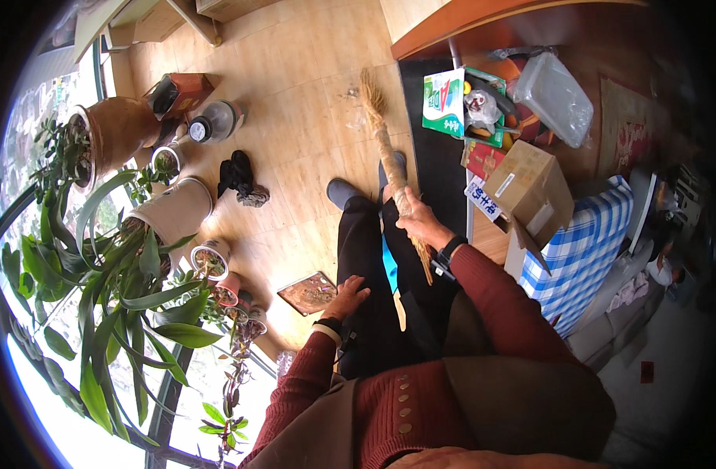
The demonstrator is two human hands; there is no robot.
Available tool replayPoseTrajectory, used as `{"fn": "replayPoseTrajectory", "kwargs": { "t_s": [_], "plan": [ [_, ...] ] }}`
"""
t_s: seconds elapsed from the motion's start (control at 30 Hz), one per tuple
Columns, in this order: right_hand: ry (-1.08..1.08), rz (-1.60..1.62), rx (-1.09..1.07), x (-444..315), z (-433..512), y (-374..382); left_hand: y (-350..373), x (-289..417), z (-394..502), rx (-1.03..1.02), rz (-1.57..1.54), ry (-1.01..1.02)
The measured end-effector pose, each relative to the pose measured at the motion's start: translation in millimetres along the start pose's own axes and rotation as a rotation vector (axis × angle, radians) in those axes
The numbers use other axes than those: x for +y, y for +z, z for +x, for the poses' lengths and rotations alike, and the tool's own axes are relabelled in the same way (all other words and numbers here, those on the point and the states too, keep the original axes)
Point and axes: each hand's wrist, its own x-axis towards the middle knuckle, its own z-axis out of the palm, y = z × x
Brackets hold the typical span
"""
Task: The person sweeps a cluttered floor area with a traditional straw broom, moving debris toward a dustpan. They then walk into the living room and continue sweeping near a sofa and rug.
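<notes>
My right hand (423, 220) is wrapped around the handle of a straw hand broom (387, 146). The broom slants away from me, its bristles spread over the tiled floor beside a small patch of litter (354, 117). Loose straw at the handle's near end sticks out below my wrist. My left hand (347, 296) rests over my left thigh with nothing in it, fingers somewhat spread. Near that hand a square drain cover or plate (308, 293) lies on the floor.
Potted plants (176, 208) line the window on the left. A large plastic bottle (215, 121) and a black cloth bundle (236, 176) are on the floor near them. To the right are an opened cardboard box (528, 187), a checked cloth (581, 246) and a clear plastic container (552, 97).
</notes>
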Motion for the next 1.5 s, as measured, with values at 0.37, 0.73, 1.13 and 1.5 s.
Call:
{"fn": "replayPoseTrajectory", "kwargs": {
  "t_s": [0.37,0.73,1.13,1.5],
  "plan": [
    [-0.281,-0.413,0.258,-30.2,30.5,-51.9,1.3,7.0,-7.5,0.037,-0.082,-0.052],
    [-0.113,-0.807,0.075,-9.7,29.0,-28.1,10.8,-1.6,-4.1,0.063,-0.165,-0.004],
    [-0.283,-0.833,0.243,-56.3,66.8,-61.7,26.5,-10.4,-4.7,0.105,-0.227,-0.008],
    [-0.41,-1.194,0.02,-21.1,27.6,-52.4,26.7,-0.1,-7.8,0.126,-0.273,-0.025]
  ]
}}
